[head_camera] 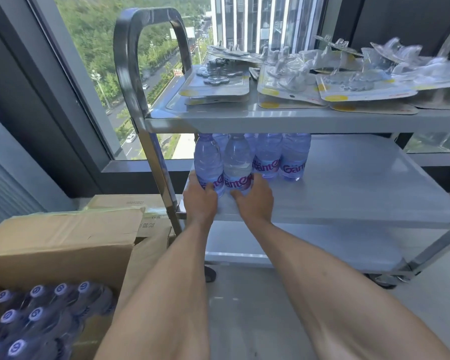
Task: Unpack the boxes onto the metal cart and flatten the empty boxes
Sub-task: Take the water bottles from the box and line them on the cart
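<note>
Water bottles point(268, 162) on the cart's middle shelf point(361, 183) carry purple "Ganten" labels, partly covered. Bottle caps point(38, 291) in the near-left cardboard box point(63, 245) bear a "G"-like mark. Print on the far boxes point(130, 202) is illegible.

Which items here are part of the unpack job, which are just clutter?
Job: left hand and right hand gripping bottles; middle shelf; open box with capped bottles.
Lying about: blister packs, top shelf.

The metal cart's grey top shelf point(283, 118) hides the caps of the clear purple-labelled water bottles point(268, 154). The open brown cardboard box point(63, 245), near left, runs off the picture's edge.
</note>
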{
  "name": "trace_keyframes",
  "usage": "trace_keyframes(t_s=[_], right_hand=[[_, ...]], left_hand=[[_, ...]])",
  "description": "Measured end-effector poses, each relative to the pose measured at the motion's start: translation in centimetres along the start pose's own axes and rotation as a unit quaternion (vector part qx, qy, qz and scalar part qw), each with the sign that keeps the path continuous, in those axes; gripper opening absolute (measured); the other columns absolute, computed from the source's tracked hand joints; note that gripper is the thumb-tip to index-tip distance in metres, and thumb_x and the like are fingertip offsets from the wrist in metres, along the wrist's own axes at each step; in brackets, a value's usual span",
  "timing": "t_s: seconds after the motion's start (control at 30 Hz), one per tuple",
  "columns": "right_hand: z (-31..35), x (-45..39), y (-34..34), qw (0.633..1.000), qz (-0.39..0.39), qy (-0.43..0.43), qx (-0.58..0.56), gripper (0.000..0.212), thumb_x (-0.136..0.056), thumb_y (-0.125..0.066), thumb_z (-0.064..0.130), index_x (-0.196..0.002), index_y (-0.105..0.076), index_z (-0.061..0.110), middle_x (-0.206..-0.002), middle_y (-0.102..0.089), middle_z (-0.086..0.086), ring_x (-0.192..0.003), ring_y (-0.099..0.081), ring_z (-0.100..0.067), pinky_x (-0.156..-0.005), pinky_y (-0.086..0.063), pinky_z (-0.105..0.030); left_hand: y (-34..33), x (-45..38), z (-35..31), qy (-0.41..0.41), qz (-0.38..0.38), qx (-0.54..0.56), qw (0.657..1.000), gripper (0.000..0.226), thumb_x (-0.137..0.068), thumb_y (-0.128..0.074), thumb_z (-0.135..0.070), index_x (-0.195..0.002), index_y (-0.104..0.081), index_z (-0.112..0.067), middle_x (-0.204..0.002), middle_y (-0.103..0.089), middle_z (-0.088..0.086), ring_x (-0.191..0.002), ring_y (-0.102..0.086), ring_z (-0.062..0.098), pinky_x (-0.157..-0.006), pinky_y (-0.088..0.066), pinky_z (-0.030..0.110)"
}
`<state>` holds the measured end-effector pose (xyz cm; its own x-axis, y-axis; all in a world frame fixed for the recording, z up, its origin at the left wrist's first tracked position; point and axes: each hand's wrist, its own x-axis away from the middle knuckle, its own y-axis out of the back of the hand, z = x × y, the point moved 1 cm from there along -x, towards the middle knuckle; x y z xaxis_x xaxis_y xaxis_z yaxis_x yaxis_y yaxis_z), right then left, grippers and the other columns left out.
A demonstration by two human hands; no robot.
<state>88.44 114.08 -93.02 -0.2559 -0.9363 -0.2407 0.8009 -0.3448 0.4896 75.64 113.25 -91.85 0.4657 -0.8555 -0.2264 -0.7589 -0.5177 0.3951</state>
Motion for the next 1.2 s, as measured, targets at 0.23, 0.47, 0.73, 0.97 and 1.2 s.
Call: trace_keyframes(t_s=[0.23, 0.47, 0.73, 0.97, 1.2], right_hand=[[0.1, 0.7, -0.4, 0.998, -0.043, -0.027, -0.027, 0.044, -0.081, -0.072, 0.015, -0.122, -0.055, 0.013, -0.116, -0.058, -0.005, -0.107, -0.058, -0.025, -0.090, -0.046, -0.034], [0.4, 1.2, -0.6, 0.998, -0.038, -0.036, -0.019, 0.050, -0.086, -0.068, 0.017, -0.133, -0.050, 0.016, -0.122, -0.055, -0.006, -0.113, -0.055, -0.025, -0.095, -0.044, -0.034], [-0.6, 1.2, 2.0, 0.993, -0.047, -0.091, 0.060, 0.056, -0.081, -0.073, 0.020, -0.132, -0.052, 0.011, -0.124, -0.058, -0.011, -0.117, -0.052, -0.031, -0.097, -0.044, -0.041], [0.6, 2.4, 5.2, 0.957, 0.028, -0.180, 0.227, 0.040, -0.083, -0.062, 0.024, -0.121, -0.053, 0.020, -0.129, -0.051, -0.010, -0.124, -0.040, -0.030, -0.106, -0.027, -0.042], [0.7, 3.9, 7.5, 0.950, 0.079, -0.142, 0.269, 0.030, -0.089, -0.059, 0.029, -0.116, -0.057, 0.018, -0.128, -0.050, -0.012, -0.121, -0.043, -0.031, -0.106, -0.028, -0.042]], left_hand=[[0.3, 0.4, -0.3, -0.035, -0.003, -0.020, 0.999, 0.035, -0.091, -0.065, -0.014, -0.124, -0.054, -0.009, -0.107, -0.067, 0.004, -0.092, -0.059, 0.018, -0.076, -0.041, 0.024], [1.0, 0.2, -0.2, -0.026, 0.017, -0.005, 1.000, 0.045, -0.088, -0.071, -0.019, -0.127, -0.051, -0.011, -0.111, -0.067, 0.007, -0.099, -0.064, 0.022, -0.081, -0.051, 0.032], [1.9, 2.2, -1.4, -0.003, 0.085, -0.139, 0.987, 0.052, -0.093, -0.063, -0.026, -0.138, -0.042, -0.013, -0.124, -0.061, 0.011, -0.112, -0.060, 0.033, -0.088, -0.048, 0.039], [3.6, 3.9, -1.6, -0.089, 0.106, -0.331, 0.934, 0.033, -0.095, -0.055, -0.029, -0.125, -0.053, -0.016, -0.115, -0.061, 0.009, -0.103, -0.062, 0.031, -0.076, -0.047, 0.037], [5.2, 5.7, -2.5, -0.083, 0.097, -0.381, 0.916, 0.029, -0.095, -0.054, -0.029, -0.118, -0.061, -0.011, -0.119, -0.064, 0.013, -0.104, -0.062, 0.035, -0.078, -0.049, 0.040]])
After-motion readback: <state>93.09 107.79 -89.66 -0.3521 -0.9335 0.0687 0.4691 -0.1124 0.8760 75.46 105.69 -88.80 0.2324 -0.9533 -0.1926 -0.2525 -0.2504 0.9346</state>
